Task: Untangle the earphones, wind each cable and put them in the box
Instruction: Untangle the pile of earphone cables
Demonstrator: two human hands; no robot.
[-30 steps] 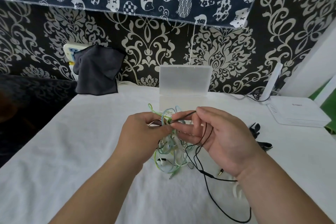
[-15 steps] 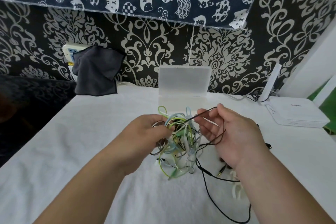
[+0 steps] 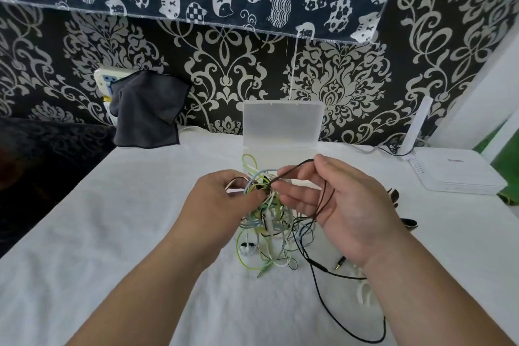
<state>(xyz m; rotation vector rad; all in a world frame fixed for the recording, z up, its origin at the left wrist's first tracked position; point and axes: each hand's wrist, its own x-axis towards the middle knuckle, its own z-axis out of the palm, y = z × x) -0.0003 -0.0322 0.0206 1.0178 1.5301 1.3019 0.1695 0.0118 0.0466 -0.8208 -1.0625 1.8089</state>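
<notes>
The white-covered bench (image 3: 112,233) carries everything, and the translucent box (image 3: 282,123) stands at its far edge with the lid propped upright, probably so wound cables can drop straight in. Nothing can be seen in it yet. The left hand (image 3: 222,205) hovers above the middle of the bench with its fingers (image 3: 252,199) clenched round the top of the earphone tangle (image 3: 266,222). This looks like an anchoring grip, so the knot stays put while one strand is drawn out. The tangle's green, pale blue and white loops hang from that grip down to the cloth, just in front of the box. The right hand (image 3: 345,205) faces palm inward, thumb and fingertips grasping a loop of the black cable (image 3: 333,191), which crosses the palm and trails down over the bench to the near edge. Judging by this hold, the black set is being separated first, and no cable is wound. Its jack plug (image 3: 339,264) lies free on the cloth beside the right wrist, so that end should pull through without snagging
</notes>
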